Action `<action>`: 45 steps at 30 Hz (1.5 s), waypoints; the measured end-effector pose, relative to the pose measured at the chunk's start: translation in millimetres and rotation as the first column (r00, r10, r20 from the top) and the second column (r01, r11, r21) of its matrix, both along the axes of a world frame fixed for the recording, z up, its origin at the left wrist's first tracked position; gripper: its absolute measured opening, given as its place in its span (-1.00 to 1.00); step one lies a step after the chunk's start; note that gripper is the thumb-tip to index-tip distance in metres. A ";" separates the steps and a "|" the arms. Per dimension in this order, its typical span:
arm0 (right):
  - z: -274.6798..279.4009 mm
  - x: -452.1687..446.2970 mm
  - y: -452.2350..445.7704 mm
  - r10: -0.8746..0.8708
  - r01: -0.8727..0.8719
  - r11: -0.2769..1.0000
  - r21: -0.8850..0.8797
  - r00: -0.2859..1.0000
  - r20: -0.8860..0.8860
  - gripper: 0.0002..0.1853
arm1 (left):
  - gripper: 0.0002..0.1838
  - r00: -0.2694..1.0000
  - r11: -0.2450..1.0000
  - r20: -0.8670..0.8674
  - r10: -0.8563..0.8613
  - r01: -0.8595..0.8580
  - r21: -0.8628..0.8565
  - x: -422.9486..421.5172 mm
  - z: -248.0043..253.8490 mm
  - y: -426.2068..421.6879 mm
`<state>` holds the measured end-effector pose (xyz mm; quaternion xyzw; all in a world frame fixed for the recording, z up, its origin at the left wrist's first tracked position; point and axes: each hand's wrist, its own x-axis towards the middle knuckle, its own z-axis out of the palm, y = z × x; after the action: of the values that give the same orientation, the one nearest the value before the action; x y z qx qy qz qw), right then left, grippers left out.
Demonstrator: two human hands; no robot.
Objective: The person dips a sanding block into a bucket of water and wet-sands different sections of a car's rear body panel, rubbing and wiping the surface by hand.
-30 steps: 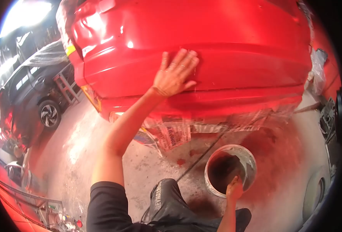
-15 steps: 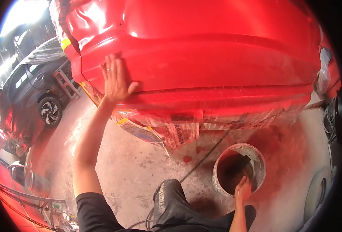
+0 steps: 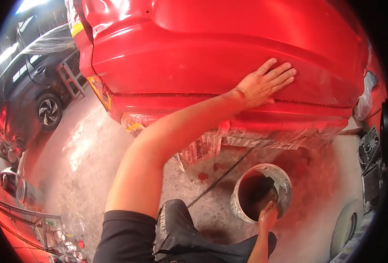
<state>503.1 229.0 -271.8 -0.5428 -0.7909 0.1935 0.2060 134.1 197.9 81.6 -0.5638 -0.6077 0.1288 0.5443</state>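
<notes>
My left hand [image 3: 266, 84] lies flat on the right part of a glossy red car body panel [image 3: 180, 57], its fingers spread and pointing right. Below the panel, a whitish, stained bucket [image 3: 236, 209] stands on the floor. My right hand [image 3: 268, 215] is at the bucket's near right rim, with its fingers pressed together and reaching over the opening. They hold something small that I cannot make out. A dark object [image 3: 268, 182] shows inside the bucket just beyond the fingertips.
Newspaper masking [image 3: 264, 141] hangs under the panel. A cable [image 3: 220, 177] runs across the floor to the bucket's left. A dark car [image 3: 40, 83] and a stand [image 3: 70, 79] are at the left. Cans [image 3: 69, 247] sit at the lower left, and a tire [image 3: 345, 228] at the lower right.
My left hand slid left across the panel, then far to the right. My right hand has stayed at the bucket's rim. The view has shifted slightly.
</notes>
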 end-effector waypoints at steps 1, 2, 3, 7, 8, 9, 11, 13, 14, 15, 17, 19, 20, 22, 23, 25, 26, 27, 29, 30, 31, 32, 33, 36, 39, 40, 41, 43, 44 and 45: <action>1.3 -0.4 -1.6 0.000 0.000 1.000 -0.010 1.000 0.008 -0.53 | 0.07 1.000 1.000 -0.025 0.005 -0.005 -0.017 -7.5 1.9 -13.6; 0.9 0.4 -2.7 0.008 -0.008 1.000 0.000 1.000 -0.020 -0.54 | 0.07 0.999 0.999 -0.047 0.011 -0.012 -0.032 -14.9 2.6 -29.9; -0.3 0.3 -3.0 0.014 -0.013 1.000 0.011 0.999 -0.050 -0.55 | 0.06 0.999 0.999 -0.026 0.018 -0.019 -0.045 -22.6 2.1 -46.1; 8.1 -0.1 -5.3 0.041 -0.040 0.999 0.036 0.999 -0.029 -0.58 | 0.05 0.999 0.998 0.043 0.030 -0.027 -0.057 -62.7 -0.1 -114.9; 7.5 0.8 -3.7 0.049 -0.049 0.998 0.030 0.999 0.004 -0.59 | 0.05 0.998 0.998 0.060 0.030 -0.026 -0.053 -72.7 -0.9 -132.7; 4.1 1.2 -0.7 0.057 -0.057 0.998 0.023 0.998 0.037 -0.59 | 0.05 0.996 0.998 0.075 0.045 -0.042 -0.042 -81.6 -0.7 -150.4; 3.3 3.1 -1.9 0.048 -0.049 0.999 0.013 0.997 0.066 -0.59 | 0.04 0.992 0.998 0.109 0.068 -0.066 -0.023 -98.0 -2.3 -184.5; 10.5 -3.4 -4.6 0.017 -0.017 1.000 0.007 0.998 0.056 -0.59 | -0.02 0.988 0.998 0.141 0.058 -0.063 0.031 -122.9 -11.5 -216.1; 12.4 -4.8 -5.6 0.015 -0.015 1.000 0.004 0.999 0.052 -0.58 | -0.03 0.990 0.997 0.128 0.057 -0.062 0.035 -131.5 -12.0 -227.3; 13.9 -5.5 -6.6 0.013 -0.014 1.000 0.001 0.999 0.049 -0.58 | -0.04 0.992 0.997 0.116 0.057 -0.062 0.039 -139.1 -12.6 -236.2; 18.2 -4.4 -9.0 0.001 -0.001 1.000 -0.011 0.997 0.075 -0.58 | -0.05 0.992 0.997 0.119 0.050 -0.057 0.055 -141.3 -17.9 -244.0; 21.2 -6.1 -8.4 -0.024 0.028 0.999 -0.031 0.993 0.115 -0.57 | -0.05 0.991 0.996 0.129 0.034 -0.044 0.077 -137.5 -15.2 -243.1; 10.2 -4.9 -2.5 -0.024 0.026 0.999 -0.021 0.994 0.103 -0.58 | -0.08 0.985 0.991 0.163 0.059 -0.078 0.108 -139.9 -19.5 -245.4; 15.7 -6.1 -2.7 -0.023 0.025 0.999 -0.024 0.998 0.063 -0.57 | -0.08 0.986 0.986 0.162 0.040 -0.065 0.154 -150.4 -23.7 -255.0; 17.0 -5.1 -5.7 -0.020 0.022 0.999 -0.033 0.998 0.052 -0.57 | -0.07 0.985 0.984 0.169 0.034 -0.063 0.168 -154.4 -27.4 -264.0; 17.7 -3.7 -6.4 -0.015 0.018 0.999 -0.047 0.998 0.056 -0.57 | -0.06 0.978 0.978 0.199 0.069 -0.106 0.181 -157.0 -29.3 -286.3; 18.6 -4.3 -5.0 -0.014 0.017 0.999 -0.052 0.998 0.053 -0.57 | -0.07 0.977 0.969 0.194 0.092 -0.133 0.209 -158.6 -30.2 -300.4; 18.9 -4.7 -3.7 -0.016 0.019 0.999 -0.049 0.998 0.062 -0.58 | -0.07 0.975 0.958 0.188 0.116 -0.160 0.238 -160.1 -30.5 -314.8; 17.4 -4.1 -6.2 -0.010 0.014 0.999 -0.049 0.997 0.083 -0.58 | -0.06 0.947 0.918 0.237 0.217 -0.280 0.279 -159.1 -35.6 -351.4; 16.0 -4.0 -6.7 0.003 0.001 0.999 -0.044 0.997 0.080 -0.58 | -0.06 0.927 0.890 0.261 0.269 -0.343 0.300 -158.0 -37.9 -369.3; 14.8 -3.2 -5.8 0.017 -0.014 0.999 -0.037 0.997 0.078 -0.58 | -0.06 0.902 0.859 0.281 0.327 -0.408 0.309 -158.0 -41.0 -384.9; 14.1 -2.7 -6.4 0.029 -0.027 0.999 -0.029 0.997 0.077 -0.59 | -0.06 0.874 0.824 0.303 0.381 -0.469 0.318 -158.7 -45.1 -398.5; 15.2 -3.1 -7.9 0.032 -0.030 0.999 -0.030 0.996 0.079 -0.59 | -0.06 0.843 0.784 0.324 0.430 -0.526 0.330 -158.0 -48.1 -406.4; 19.8 -4.8 -10.6 0.039 -0.036 0.999 -0.031 0.995 0.094 -0.59 | -0.06 0.843 0.650 0.454 0.287 -0.520 0.554 -166.5 -64.7 -414.1; 18.8 -5.6 -9.8 0.054 -0.051 0.998 -0.030 0.990 0.133 -0.60 | -0.17 0.799 0.355 0.572 0.186 -0.597 0.719 -202.7 -99.5 -415.6; 17.7 -4.9 -10.0 0.061 -0.059 0.998 -0.022 0.987 0.148 -0.60 | -0.25 0.800 0.246 0.590 0.113 -0.598 0.763 -217.5 -113.4 -408.6; 18.0 -3.6 -9.9 0.069 -0.069 0.998 -0.011 0.984 0.165 -0.60 | -0.31 0.801 0.128 0.597 0.039 -0.597 0.792 -228.2 -126.8 -402.4; 19.8 -2.6 -12.3 0.077 -0.078 0.997 0.003 0.984 0.162 -0.60 | -0.37 0.649 -0.117 0.714 -0.263 -0.756 0.644 -206.6 -119.5 -377.1; 20.0 -3.7 -14.2 0.082 -0.085 0.996 0.011 0.984 0.157 -0.60 | -0.38 0.630 -0.208 0.719 -0.294 -0.776 0.595 -220.5 -129.0 -373.7; 20.3 -5.5 -15.1 0.088 -0.092 0.996 0.019 0.985 0.147 -0.60 | -0.38 0.613 -0.294 0.719 -0.329 -0.790 0.538 -236.2 -137.5 -370.3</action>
<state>497.6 213.8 -251.5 -0.5165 -0.8299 0.1525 0.1455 -102.1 -172.4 -55.9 0.2549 -0.7207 -0.4773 0.4334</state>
